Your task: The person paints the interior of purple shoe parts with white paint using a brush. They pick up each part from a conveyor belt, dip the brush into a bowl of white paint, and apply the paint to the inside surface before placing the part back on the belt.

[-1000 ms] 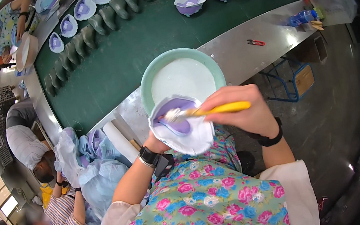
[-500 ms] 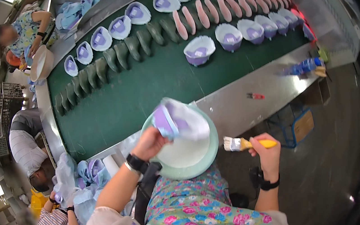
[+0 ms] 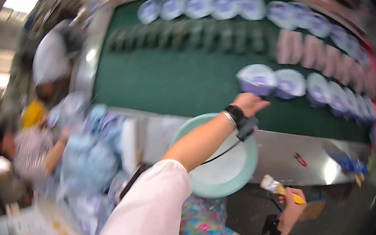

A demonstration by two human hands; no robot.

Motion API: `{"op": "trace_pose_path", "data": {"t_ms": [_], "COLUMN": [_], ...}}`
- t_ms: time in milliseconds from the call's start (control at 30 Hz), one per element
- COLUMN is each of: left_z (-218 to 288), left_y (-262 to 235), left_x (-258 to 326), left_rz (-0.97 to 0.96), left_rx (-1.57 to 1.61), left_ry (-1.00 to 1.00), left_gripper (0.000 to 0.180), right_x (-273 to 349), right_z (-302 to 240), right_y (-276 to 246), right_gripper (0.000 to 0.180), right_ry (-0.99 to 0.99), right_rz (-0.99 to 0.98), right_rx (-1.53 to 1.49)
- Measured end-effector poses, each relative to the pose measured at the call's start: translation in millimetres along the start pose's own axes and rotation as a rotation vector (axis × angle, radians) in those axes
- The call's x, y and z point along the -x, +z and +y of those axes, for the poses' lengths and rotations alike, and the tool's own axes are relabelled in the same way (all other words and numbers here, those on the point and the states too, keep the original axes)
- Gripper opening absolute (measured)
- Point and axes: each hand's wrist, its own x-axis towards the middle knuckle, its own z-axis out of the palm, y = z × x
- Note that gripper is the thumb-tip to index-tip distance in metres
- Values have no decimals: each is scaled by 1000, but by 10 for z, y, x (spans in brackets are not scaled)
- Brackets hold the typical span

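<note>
Two bare hands work at a green-topped counter (image 3: 146, 87). The left hand (image 3: 249, 104) reaches out over it, its forearm crossing above a mint-green basin (image 3: 252, 161) of white liquid (image 3: 225, 167). Its fingers point toward the right, just beside the nearest purple-and-white cupped piece (image 3: 257, 80), which sits at the left end of the front row; blur hides whether they touch or grip it. The right hand (image 3: 293, 206), low and to the right of the basin, has its fingers closed around the yellow handle of a brush (image 3: 279, 189), bristles up and to the left. Behind stand pink sole-shaped pieces (image 3: 313, 53), dark green forms (image 3: 196, 35) and another row of cupped pieces (image 3: 198, 5). Red-handled snips (image 3: 301, 160) lie on the metal edge.
</note>
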Motion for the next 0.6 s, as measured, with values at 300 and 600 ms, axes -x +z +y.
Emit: {"op": "trace_pose_path", "data": {"t_ms": [300, 600], "left_z": [1326, 1760], "left_y": [-2522, -3636], "left_x": [3726, 4048], "left_rz": [1181, 1174], "left_rx": [-1854, -1591], "left_ry": [667, 75], "left_gripper": [32, 77], "right_x": [325, 774], "right_z": [-836, -1004], "right_y": [567, 1694], "right_gripper": [31, 33], "right_ry": [-193, -169], "right_rz": [-85, -207], "right_rx": [185, 193]}}
